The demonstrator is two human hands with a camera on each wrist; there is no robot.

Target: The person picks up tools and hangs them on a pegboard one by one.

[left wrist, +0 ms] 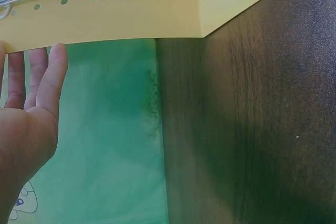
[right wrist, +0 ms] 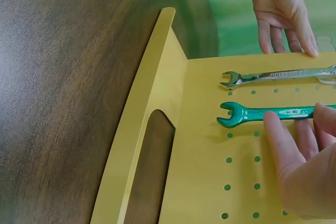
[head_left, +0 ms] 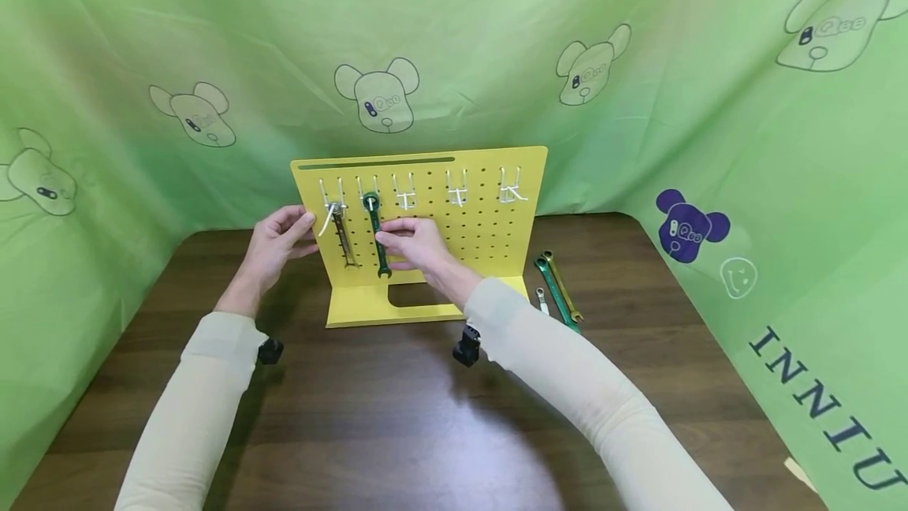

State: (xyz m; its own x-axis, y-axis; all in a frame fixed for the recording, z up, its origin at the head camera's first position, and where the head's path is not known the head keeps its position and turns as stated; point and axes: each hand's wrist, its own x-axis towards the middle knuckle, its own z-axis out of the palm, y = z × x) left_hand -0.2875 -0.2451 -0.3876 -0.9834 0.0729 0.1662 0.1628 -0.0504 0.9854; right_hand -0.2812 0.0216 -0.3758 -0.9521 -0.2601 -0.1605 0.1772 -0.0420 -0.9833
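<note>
A yellow pegboard (head_left: pixel 489 219) stands upright on the table, with white hooks along its upper part. My left hand (head_left: pixel 278 243) grips the board's left edge, some fingers passing behind it in the left wrist view. Close by, a silver combination wrench (head_left: pixel 344 236) hangs from the leftmost hook. My right hand (head_left: pixel 422 247) pinches the shaft of a green combination wrench (right wrist: pixel 247 115). That wrench's ring end is at the second hook and its open end points down. In the right wrist view, both wrenches lie side by side along the board.
Right of the board, a gold wrench (head_left: pixel 563 286), another green wrench (head_left: pixel 556 290) and a small silver wrench (head_left: pixel 542 300) lie on the wooden table (head_left: pixel 397 416). Further hooks (head_left: pixel 457 194) are on the board's right half. A green printed curtain (head_left: pixel 482 38) surrounds the table.
</note>
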